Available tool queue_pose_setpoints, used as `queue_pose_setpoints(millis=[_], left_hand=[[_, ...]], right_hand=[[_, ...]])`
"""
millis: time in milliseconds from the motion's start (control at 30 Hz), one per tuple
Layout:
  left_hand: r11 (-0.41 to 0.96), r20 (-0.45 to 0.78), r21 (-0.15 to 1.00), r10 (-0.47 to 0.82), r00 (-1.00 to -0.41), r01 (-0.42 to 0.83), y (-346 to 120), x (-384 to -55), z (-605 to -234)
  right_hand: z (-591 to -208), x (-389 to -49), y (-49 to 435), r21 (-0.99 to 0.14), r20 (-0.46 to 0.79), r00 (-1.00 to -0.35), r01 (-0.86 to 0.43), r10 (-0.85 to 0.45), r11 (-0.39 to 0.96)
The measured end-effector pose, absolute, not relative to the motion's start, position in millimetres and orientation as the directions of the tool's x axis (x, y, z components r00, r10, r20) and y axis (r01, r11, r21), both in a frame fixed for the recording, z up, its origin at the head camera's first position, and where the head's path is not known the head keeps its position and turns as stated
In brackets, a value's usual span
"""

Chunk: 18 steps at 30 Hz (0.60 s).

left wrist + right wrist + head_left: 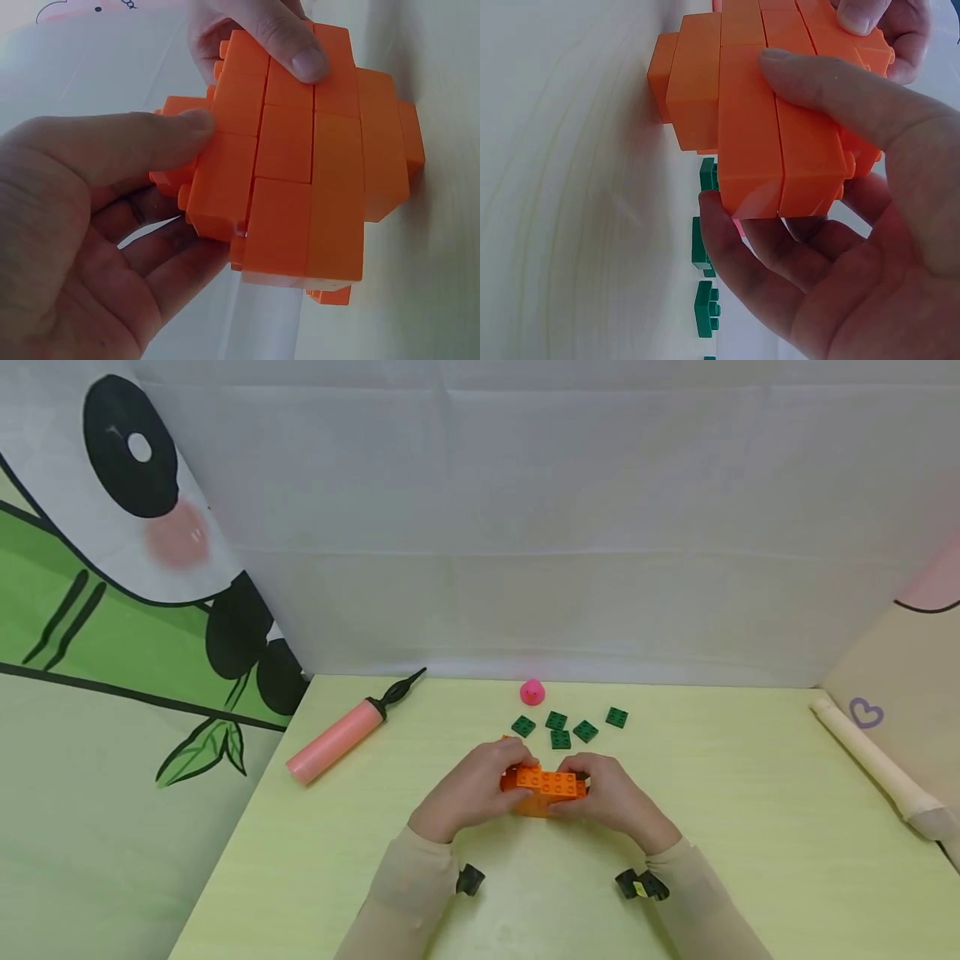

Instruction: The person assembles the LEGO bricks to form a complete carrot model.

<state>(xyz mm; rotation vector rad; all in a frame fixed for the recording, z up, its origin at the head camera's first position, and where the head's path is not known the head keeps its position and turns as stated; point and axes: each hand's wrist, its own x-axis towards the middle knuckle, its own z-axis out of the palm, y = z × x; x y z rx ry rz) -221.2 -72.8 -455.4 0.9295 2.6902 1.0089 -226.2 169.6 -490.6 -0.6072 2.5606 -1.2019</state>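
Observation:
An assembly of stacked orange toy bricks [542, 802] stands near the middle of the table, between both hands. My left hand [472, 781] grips its left side; the left wrist view shows the thumb [161, 142] pressed on the near face and the fingers behind. From the right, my right hand [615, 795] holds the same orange build [750, 127], its thumb lying across the front and its fingers curled behind the end. Wider rows sit above narrower ones at the base. Its far side is mostly hidden.
Several small green bricks [560, 740] lie just beyond the hands, with a pink rubber duck [532, 692] behind them. A pink hand pump [337, 742] with a black nozzle lies at the left. Along the right edge runs a long cream roll [870, 756].

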Motion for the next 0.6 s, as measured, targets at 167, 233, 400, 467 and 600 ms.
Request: queue_pose_setpoints(millis=[167, 233, 400, 467, 600], left_hand=[[0.576, 0.085, 0.648, 0.595, -0.799, 0.498, -73, -222, -455], [0.580, 0.082, 0.643, 0.596, -0.799, 0.499, -74, -224, -456], [0.586, 0.072, 0.642, 0.595, -0.800, 0.494, -79, -227, -460], [0.576, 0.065, 0.655, 0.602, -0.796, 0.489, -83, -227, -461], [0.530, 0.047, 0.709, 0.622, -0.781, 0.465, -96, -229, -462]], right_hand=[[-490, -227, 171, -0.773, -0.041, -0.884, -0.267, -0.466, 0.575], [-490, -227, 172, -0.773, -0.037, -0.882, -0.272, -0.469, 0.573], [-490, -227, 171, -0.776, -0.025, -0.873, -0.290, -0.487, 0.560], [-490, -226, 170, -0.773, -0.028, -0.874, -0.289, -0.486, 0.565], [-490, -225, 168, -0.771, -0.049, -0.883, -0.264, -0.467, 0.580]])
